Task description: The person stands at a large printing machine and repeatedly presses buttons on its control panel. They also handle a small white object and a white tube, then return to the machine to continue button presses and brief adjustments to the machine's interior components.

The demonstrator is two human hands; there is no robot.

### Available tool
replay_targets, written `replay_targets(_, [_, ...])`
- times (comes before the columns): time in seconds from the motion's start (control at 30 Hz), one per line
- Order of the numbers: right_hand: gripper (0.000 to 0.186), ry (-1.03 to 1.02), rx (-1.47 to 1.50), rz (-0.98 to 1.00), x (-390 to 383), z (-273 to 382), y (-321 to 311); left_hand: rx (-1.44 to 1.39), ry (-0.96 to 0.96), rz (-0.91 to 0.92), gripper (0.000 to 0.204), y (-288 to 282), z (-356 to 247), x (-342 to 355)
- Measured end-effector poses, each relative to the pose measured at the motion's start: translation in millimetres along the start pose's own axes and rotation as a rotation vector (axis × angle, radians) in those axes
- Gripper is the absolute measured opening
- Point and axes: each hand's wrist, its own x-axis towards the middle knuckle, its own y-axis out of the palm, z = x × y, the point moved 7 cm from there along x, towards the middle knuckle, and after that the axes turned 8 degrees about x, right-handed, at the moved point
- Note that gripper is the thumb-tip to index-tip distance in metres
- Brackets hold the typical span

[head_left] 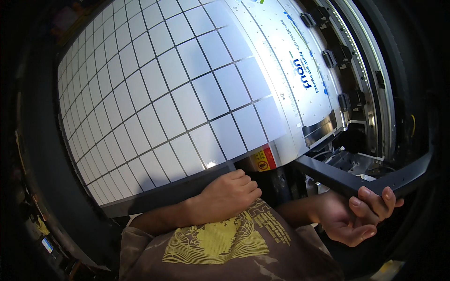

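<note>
My left hand point(228, 193) is curled into a fist in front of my shirt, just below the dark front edge of a machine bed. I see nothing sticking out of it. The bed carries a large surface of white rectangular tiles point(166, 114) split by dark lines. To the right, my right hand point(354, 218) is turned palm up with loosely bent fingers apart and nothing in it. Its fingertips are close to a dark metal frame bar point(328, 175); whether they touch it I cannot tell.
A white printed panel point(281, 61) borders the tiles on the right. Black clamp-like blocks point(330, 58) line a metal rail point(370, 93) beyond it. A red and yellow warning label point(264, 159) sits at the front corner. Metal parts and wires point(347, 161) show inside the frame.
</note>
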Motion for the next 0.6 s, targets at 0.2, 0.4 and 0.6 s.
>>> replay_targets(0.2, [0.054,-0.008,0.008,0.008,0.5,0.0,-0.1,-0.019,0.003,0.016,0.014,1.2,0.9,-0.4])
replay_targets(0.4, [0.054,-0.007,0.002,-0.014,-1.0,-0.7,-1.4,-0.046,0.005,-0.006,0.015,0.1,1.9,-0.2])
replay_targets(0.6, [0.053,-0.008,-0.002,-0.012,-1.1,-1.4,-2.3,-0.038,0.006,-0.008,0.016,0.5,1.8,-0.2])
